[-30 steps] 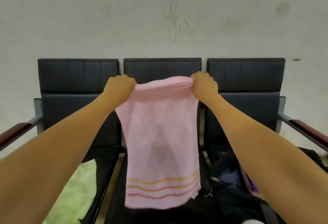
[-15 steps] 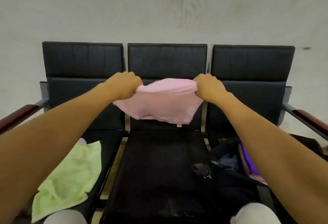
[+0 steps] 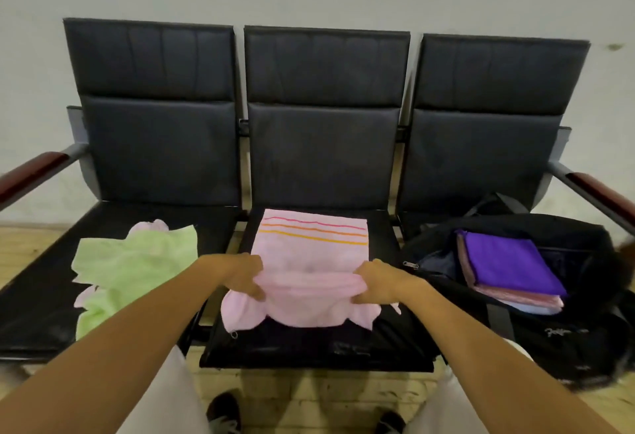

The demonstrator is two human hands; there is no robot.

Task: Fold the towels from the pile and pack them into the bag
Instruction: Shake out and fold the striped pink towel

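Gripping the pink towel [image 3: 311, 255], left hand [image 3: 242, 273] and right hand [image 3: 376, 282] have lowered it from mid-air onto the center bench [image 3: 309, 347] seat, folding now, bag [image 3: 567, 330] at right.

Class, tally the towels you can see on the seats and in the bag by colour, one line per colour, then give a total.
Pink towels: 3, namely the striped pink towel gripped by the left hand and right hand, a pale pink towel under the green one, and a folded pink towel in the black bag.
Light green towel: 1
Folded purple towel: 1
Folded white towel: 1
Total: 6
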